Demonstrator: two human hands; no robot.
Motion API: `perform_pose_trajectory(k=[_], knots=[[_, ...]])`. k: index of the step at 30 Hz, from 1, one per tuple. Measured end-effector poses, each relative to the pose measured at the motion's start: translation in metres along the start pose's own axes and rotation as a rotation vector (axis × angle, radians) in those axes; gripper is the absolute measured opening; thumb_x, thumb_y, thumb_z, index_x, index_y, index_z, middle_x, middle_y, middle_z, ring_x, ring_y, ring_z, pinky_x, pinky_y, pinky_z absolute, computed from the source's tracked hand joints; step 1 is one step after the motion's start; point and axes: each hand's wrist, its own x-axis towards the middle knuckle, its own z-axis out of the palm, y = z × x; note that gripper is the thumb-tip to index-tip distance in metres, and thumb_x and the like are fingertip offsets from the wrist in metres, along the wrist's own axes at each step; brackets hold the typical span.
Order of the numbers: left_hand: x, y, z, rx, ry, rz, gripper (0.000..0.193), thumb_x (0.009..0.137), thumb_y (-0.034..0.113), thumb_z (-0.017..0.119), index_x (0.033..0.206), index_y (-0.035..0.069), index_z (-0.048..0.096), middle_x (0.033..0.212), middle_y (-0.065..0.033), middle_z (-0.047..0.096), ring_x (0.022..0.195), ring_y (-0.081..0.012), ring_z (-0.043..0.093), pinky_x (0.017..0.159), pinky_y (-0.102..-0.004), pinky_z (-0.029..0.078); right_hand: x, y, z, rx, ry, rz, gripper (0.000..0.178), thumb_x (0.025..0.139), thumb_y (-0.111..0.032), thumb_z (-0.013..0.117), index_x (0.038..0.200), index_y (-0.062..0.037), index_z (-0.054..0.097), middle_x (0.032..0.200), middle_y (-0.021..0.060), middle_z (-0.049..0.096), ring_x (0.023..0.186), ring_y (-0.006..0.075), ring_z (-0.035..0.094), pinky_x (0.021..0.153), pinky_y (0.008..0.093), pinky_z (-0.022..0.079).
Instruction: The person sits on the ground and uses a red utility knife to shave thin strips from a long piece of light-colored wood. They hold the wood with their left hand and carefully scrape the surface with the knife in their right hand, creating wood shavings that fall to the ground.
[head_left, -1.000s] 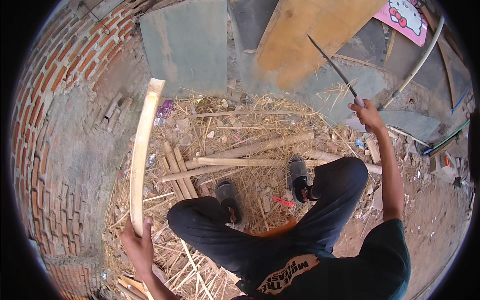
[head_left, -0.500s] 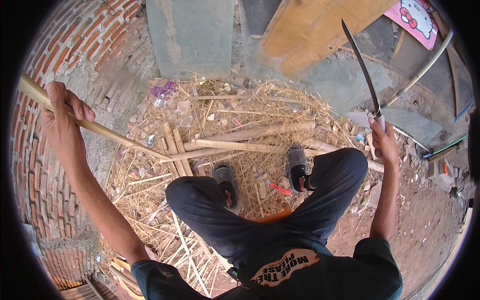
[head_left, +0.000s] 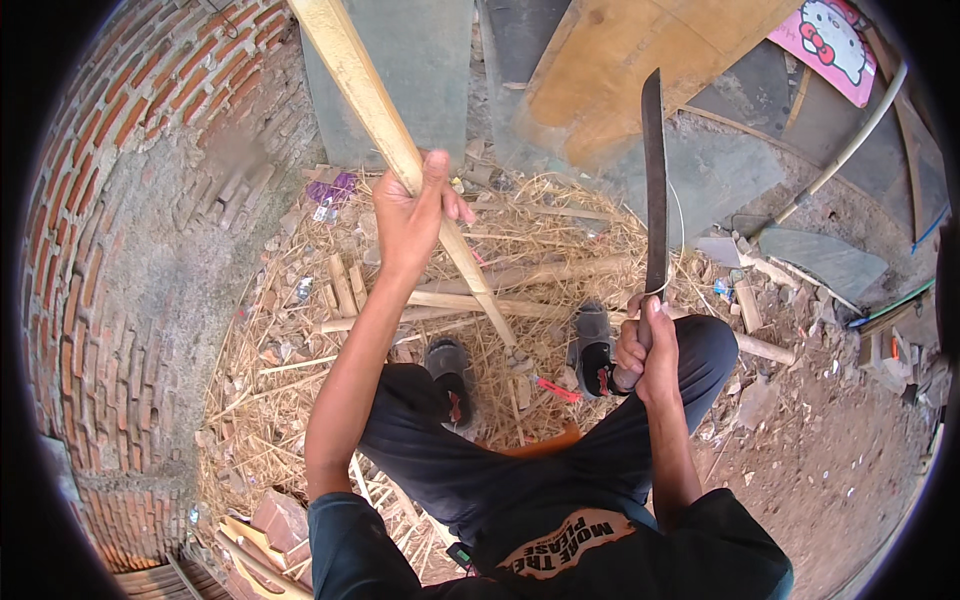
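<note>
My left hand [head_left: 415, 222] is wrapped round a long, pale wooden stick [head_left: 362, 92], thumb lying along it. The stick slants from the top of the view down to a narrow end between my feet; whether that end touches the ground I cannot tell. In my right hand [head_left: 650, 352] is the handle of a machete [head_left: 656, 180], held over my right knee. Its long dark blade points away from me, apart from the stick. A thin pale strand curves beside the blade. Under the stick, cut poles [head_left: 550, 270] lie on the straw.
Straw and wood shavings [head_left: 275, 405] cover the ground around my shoes. A brick wall [head_left: 95, 360] rises on the left. Grey and brown boards [head_left: 640, 70] stand at the back. A curved pale pole [head_left: 850, 150] leans at the right, and brick pieces [head_left: 285, 525] lie at the lower left.
My left hand has swung the stick from the far left to the middle, and it now stands steeper. My right hand has brought the machete left and nearer to me.
</note>
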Motion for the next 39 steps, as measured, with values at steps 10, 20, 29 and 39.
perform_pose_trajectory(k=[10,20,29,39], knots=[[-0.020,-0.069,-0.007,0.047,-0.347,-0.060,0.040,0.112,0.038,0.063,0.110,0.000,0.071,0.084,-0.0117,0.078,0.087,-0.0209,0.080,0.073,-0.0336,0.059,-0.004,0.134,0.007,-0.002,-0.030,0.324,0.046,0.112,-0.057,0.052,0.103,-0.0122,0.052,0.059,-0.0045,0.035,0.045,0.0067,0.031,0.046,0.0254,0.029],[0.027,0.031,-0.013,-0.078,-0.352,-0.148,0.068,0.109,0.072,0.043,0.121,0.007,0.058,0.077,-0.0068,0.066,0.072,-0.0213,0.072,0.069,-0.0314,0.057,-0.008,0.164,0.012,-0.005,-0.047,0.446,0.038,0.110,-0.047,0.061,0.103,-0.0107,0.054,0.065,-0.0018,0.041,0.049,0.0078,0.036,0.045,0.0259,0.030],[0.026,0.036,-0.025,-0.129,-0.052,-0.094,0.065,0.111,0.073,0.029,0.079,0.018,0.042,0.058,0.0062,0.029,0.046,-0.0070,0.030,0.046,-0.0241,0.031,-0.002,0.187,0.009,-0.005,-0.001,0.496,0.030,0.106,-0.036,0.069,0.102,-0.0093,0.055,0.064,-0.0025,0.044,0.048,0.0078,0.039,0.044,0.0271,0.033],[-0.008,0.229,-0.288,-0.507,-0.025,0.511,0.062,0.116,0.060,0.027,0.083,0.011,0.045,0.060,0.0026,0.032,0.046,-0.0095,0.029,0.049,-0.0258,0.033,0.011,0.171,-0.001,0.028,0.226,0.203,0.027,0.104,-0.023,0.074,0.094,-0.0116,0.052,0.064,-0.0048,0.044,0.047,0.0054,0.036,0.042,0.0265,0.029]])
